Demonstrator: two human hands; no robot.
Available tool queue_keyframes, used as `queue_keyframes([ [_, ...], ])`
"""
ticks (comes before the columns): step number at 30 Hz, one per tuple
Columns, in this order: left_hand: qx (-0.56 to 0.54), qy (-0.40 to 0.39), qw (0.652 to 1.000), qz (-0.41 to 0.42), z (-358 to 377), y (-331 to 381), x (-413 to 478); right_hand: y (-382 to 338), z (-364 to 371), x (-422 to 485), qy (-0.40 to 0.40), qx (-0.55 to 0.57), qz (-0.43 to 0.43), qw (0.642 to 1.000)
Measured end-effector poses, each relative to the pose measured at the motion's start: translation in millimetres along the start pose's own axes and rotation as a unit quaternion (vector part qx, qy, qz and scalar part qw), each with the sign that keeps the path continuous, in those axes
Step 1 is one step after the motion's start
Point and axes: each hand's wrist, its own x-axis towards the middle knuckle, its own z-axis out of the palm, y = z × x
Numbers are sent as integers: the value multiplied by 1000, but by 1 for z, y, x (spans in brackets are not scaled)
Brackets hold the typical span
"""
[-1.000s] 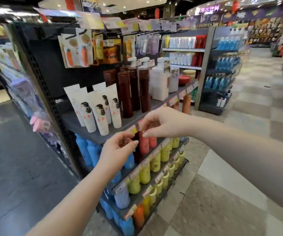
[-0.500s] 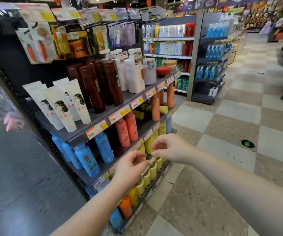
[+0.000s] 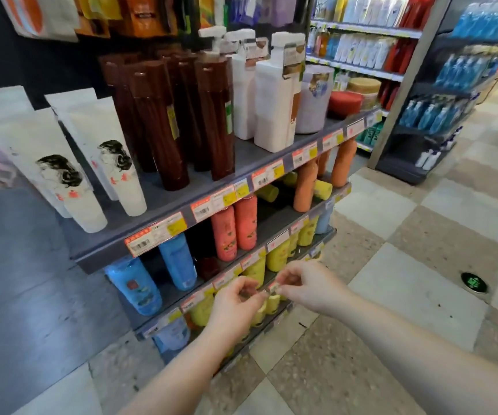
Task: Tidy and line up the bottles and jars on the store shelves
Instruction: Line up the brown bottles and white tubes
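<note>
Two bare forearms reach down and forward to the low part of the shelf unit [image 3: 200, 187], the left one crossing in front of its bottom rows. The left hand [image 3: 235, 307] is turned palm inward with its fingers curled. The right hand [image 3: 310, 287] comes in from the other side, knuckles up. Their fingertips meet at a small price tag [image 3: 273, 288] on the rim of the third shelf, and each hand pinches one end of it between thumb and fingers. The tag is blurred and I cannot read it.

The bottles stand on the shelves, none of them in either hand. On the top shelf are tall brown bottles [image 3: 158, 127] in the middle and white pump bottles [image 3: 274, 97] to their right. White tubes [image 3: 113, 169] stand on their caps at the left, and a pale jar [image 3: 313, 100] sits at the far end. One shelf down stand blue bottles [image 3: 179, 262], pink bottles [image 3: 235, 229] and orange bottles [image 3: 304, 187]. Near the orange ones, a couple of small yellow bottles [image 3: 322, 189] lie on their sides. A row of upright yellow bottles [image 3: 277, 256] fills the third shelf, just behind the hands, which hide several of them. The floor [image 3: 391, 295] is checkered tile.
</note>
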Motion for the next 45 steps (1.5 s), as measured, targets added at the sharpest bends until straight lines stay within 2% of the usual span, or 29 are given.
queue_keyframes([
  [11,1,119,990,-82,-4,-50,59,7,52,113,-97,16,-52,994],
  [17,6,193,973,-127,6,-90,88,14,101,172,-107,-12,-91,990],
  [23,-18,283,956,-81,4,-115,139,26,147,216,-83,-15,-109,990],
  [28,-25,331,941,-66,10,-138,157,28,171,223,2,-89,-156,984],
  [31,-15,352,933,-74,13,-144,159,29,179,221,26,-105,-177,978],
  [36,-48,364,924,-104,19,-143,156,28,182,221,35,-47,-169,984],
  [45,-60,382,916,-105,33,-122,138,31,180,204,-2,160,-92,983],
])
